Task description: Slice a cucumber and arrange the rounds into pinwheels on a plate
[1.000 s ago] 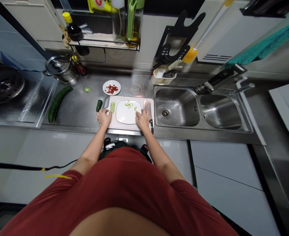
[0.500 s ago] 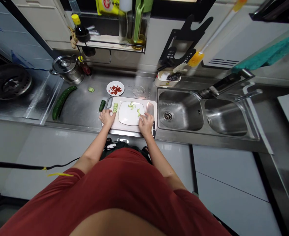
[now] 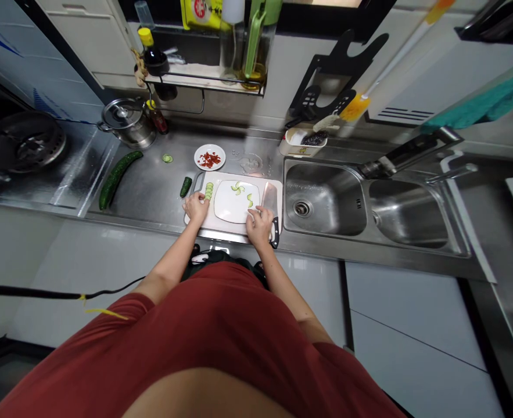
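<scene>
On the cutting board (image 3: pixel 204 227), a row of cucumber slices (image 3: pixel 209 189) lies left of a white square plate (image 3: pixel 230 204). My left hand (image 3: pixel 196 210) is at the near end of this row, thumb and fingers closed on a slice there, partly hidden. My right hand (image 3: pixel 259 225) is over the plate's lower right corner, fingers bent and apart, holding nothing visible. Just beyond its fingertips are thin cucumber pieces (image 3: pixel 250 201) on the plate; more form a fan shape near the far edge. A knife (image 3: pixel 275 229) rests at the board's right side, beside my right hand.
A cucumber piece (image 3: pixel 186 186) and a long whole cucumber (image 3: pixel 115 181) lie to the left. Behind the board stands a small plate of chopped red pieces (image 3: pixel 198 161). A steel pot (image 3: pixel 129 129) is at the back left; a double sink (image 3: pixel 326 223) is to the right.
The view has shifted, so the scene sits slightly further right. My right hand has drawn back a little from the slices on the plate. My left fingers have closed in at the row's end.
</scene>
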A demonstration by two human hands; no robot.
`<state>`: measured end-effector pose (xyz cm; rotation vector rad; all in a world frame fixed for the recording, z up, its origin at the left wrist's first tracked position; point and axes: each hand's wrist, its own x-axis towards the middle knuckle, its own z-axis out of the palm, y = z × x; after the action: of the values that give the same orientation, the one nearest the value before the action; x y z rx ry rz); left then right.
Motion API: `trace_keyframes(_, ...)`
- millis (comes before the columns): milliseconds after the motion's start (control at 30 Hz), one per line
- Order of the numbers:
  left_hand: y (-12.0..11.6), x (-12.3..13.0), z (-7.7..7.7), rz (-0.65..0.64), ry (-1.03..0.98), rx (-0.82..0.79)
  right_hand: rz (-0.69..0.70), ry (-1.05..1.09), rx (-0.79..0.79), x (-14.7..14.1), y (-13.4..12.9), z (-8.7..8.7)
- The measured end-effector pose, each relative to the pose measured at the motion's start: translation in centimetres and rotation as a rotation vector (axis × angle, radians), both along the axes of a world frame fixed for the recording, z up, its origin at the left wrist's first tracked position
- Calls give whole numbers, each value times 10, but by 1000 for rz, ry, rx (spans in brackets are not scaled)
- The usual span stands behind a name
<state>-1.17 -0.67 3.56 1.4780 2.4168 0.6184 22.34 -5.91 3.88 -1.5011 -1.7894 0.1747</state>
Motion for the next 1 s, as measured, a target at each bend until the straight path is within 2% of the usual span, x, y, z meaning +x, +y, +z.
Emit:
trace_keyframes(400, 3, 4, 7, 38, 52, -123, 16, 23, -60, -2, 2, -2)
trace_keyframes(600, 4, 7, 9, 23, 1, -114, 3, 47, -65, -1, 1, -1)
trace_keyframes(733, 4, 7, 11, 46, -97, -57, 6, 51, -70, -1, 1, 1)
trace_keyframes(867, 10, 7, 21, 65, -262, 16, 20, 67, -91, -4, 5, 7)
trace_keyframes(1000, 19, 13, 38, -41, -551, 166, 61, 91, -71, -10, 17, 24)
